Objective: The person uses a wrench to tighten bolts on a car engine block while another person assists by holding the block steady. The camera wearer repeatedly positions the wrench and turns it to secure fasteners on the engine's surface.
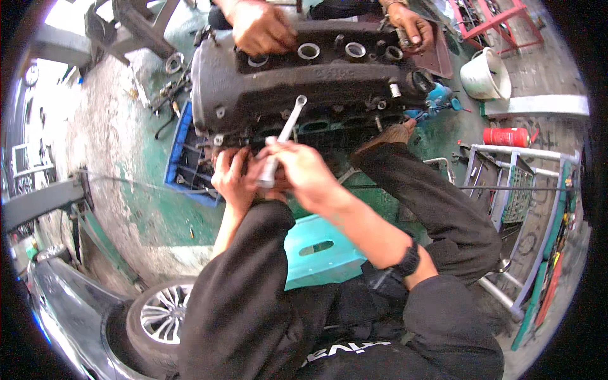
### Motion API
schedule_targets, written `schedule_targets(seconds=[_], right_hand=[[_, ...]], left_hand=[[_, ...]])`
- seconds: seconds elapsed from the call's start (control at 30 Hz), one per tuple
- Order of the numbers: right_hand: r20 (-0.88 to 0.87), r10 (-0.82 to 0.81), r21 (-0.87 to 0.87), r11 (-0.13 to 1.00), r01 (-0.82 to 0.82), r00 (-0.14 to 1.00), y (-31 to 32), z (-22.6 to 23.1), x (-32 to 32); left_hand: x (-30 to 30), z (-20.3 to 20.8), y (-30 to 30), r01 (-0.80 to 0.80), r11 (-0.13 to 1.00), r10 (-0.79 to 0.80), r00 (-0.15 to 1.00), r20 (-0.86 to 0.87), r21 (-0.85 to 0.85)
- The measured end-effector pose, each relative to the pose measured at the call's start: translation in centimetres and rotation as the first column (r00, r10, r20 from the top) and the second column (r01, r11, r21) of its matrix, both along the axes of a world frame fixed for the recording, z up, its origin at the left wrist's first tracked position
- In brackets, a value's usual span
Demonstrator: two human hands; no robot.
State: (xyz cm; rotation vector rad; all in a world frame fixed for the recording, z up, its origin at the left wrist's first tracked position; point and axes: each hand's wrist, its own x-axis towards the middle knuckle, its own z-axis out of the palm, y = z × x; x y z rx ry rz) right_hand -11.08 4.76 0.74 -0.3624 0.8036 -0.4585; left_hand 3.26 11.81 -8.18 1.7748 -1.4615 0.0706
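Observation:
My right hand (304, 171) is closed around a silver combination wrench (292, 120), its ring end pointing up toward a dark engine cylinder head with its valve cover (285, 85). A blurred silver metal piece (268, 172) shows just below these fingers; I cannot tell whether it belongs to the wrench. Beside it, my left hand (231, 177) has its fingers bent against the near left lower edge of the engine. What they grip is hidden. Across the engine, another person's hand (261, 28) rests over the cover's round openings, and that person's other hand (411, 28) is at the far right end.
A blue crate (179, 149) lies left of the engine. A turquoise plastic stool (323, 253) is beneath me. To the right stand a white bucket (484, 75), a red fire extinguisher (506, 137) and a metal tool rack (525, 155). A car wheel (161, 313) is at lower left.

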Motion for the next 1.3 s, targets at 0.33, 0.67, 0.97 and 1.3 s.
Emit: schedule_targets(seconds=[0.33, 0.67, 0.97, 1.3], right_hand=[[0.696, -0.069, 0.028, 0.997, 0.069, 0.715, -2.3, 4.2, 5.4], [-0.711, -0.121, -0.626, 0.558, -0.544, 0.693, -3.5, 0.9, -9.0], [-0.654, -0.072, -0.599, 0.658, -0.457, 0.753, -6.9, 2.4, -11.6], [-0.688, 0.043, -0.451, 0.756, -0.474, 0.724, -8.3, 2.5, -10.6]], left_hand=[[-0.1, -1.8, 0.4, -0.029, 0.993, 0.03, 1.0, -0.005, 0.117], [-0.2, 0.1, -0.1, -0.076, 0.996, 0.076, 0.997, 0.01, 0.04], [-0.3, 0.1, -0.2, -0.094, 0.995, 0.094, 0.996, 0.001, 0.032], [-0.2, 0.1, -0.2, -0.095, 0.995, 0.095, 0.995, 0.005, 0.026]])
